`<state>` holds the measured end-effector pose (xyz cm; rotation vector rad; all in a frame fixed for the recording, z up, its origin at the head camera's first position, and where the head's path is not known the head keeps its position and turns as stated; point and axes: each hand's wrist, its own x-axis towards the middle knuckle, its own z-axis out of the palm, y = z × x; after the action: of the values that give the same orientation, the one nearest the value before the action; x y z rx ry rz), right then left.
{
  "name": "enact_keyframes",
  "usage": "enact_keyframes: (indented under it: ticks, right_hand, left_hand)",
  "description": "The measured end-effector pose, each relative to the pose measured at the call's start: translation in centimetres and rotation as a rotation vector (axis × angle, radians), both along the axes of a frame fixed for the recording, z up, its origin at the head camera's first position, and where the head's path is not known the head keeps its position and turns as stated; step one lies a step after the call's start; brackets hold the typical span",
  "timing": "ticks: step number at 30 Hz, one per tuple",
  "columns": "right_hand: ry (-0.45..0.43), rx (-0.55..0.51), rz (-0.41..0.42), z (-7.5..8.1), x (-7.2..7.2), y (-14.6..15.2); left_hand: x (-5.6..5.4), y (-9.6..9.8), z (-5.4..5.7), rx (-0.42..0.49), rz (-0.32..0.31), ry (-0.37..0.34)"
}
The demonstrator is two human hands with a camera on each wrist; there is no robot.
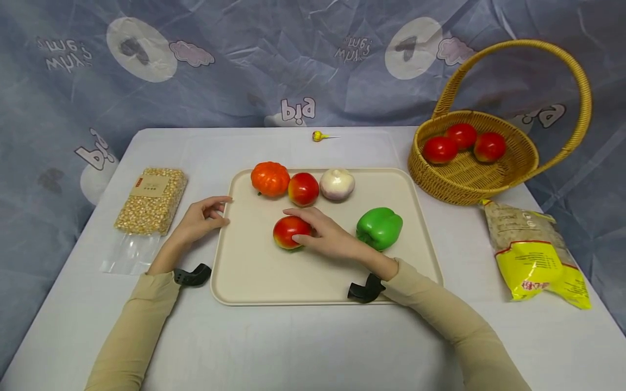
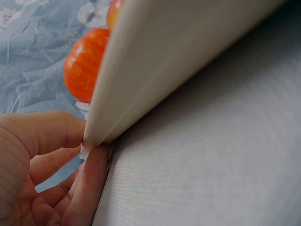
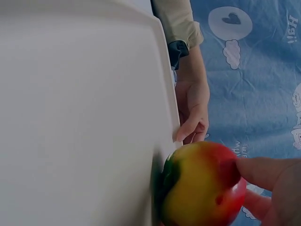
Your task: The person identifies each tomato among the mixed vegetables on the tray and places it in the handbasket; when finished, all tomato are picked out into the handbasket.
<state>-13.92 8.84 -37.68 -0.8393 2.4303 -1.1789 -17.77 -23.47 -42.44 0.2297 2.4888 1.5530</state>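
Note:
A red-and-yellow apple [image 1: 283, 234] lies on the cream tray [image 1: 274, 274], left of its middle. My right hand [image 1: 299, 225] grips it, fingers over the top and thumb at the near side; the right wrist view shows a fingertip [image 3: 263, 172] pressed on the apple [image 3: 202, 188]. My left hand [image 1: 221, 210] is at the tray's left rim. In the left wrist view its thumb [image 2: 47, 132] and a finger pinch the rim [image 2: 155, 70]. An orange pumpkin [image 1: 270, 178], a second apple [image 1: 303, 188], a white onion [image 1: 337, 183] and a green pepper [image 1: 379, 227] also sit on the tray.
A wicker basket [image 1: 464, 182] with three red fruits stands at the back right. A yellow-and-clear bag [image 1: 533, 252] lies below it. A bag of corn kernels [image 1: 151, 201] lies left of the tray. A small lollipop [image 1: 318, 136] rests near the table's far edge.

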Motion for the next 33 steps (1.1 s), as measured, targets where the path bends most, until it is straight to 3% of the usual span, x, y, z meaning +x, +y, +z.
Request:
enact_keyframes:
  ticks: [10, 16, 33]
  right_hand:
    - [-0.013, 0.047, 0.071, -0.3, 0.6, 0.8]
    - [-0.014, 0.067, 0.056, 0.1, 1.2, 1.3]
    - [0.068, 0.041, 0.004, 4.0, 3.2, 3.4]
  left_hand:
    - [0.0, 0.0, 0.0, 0.001, -0.005, 0.002]
    - [0.0, 0.1, 0.1, 0.000, -0.016, -0.002]
    - [0.1, 0.0, 0.1, -0.011, -0.009, -0.007]
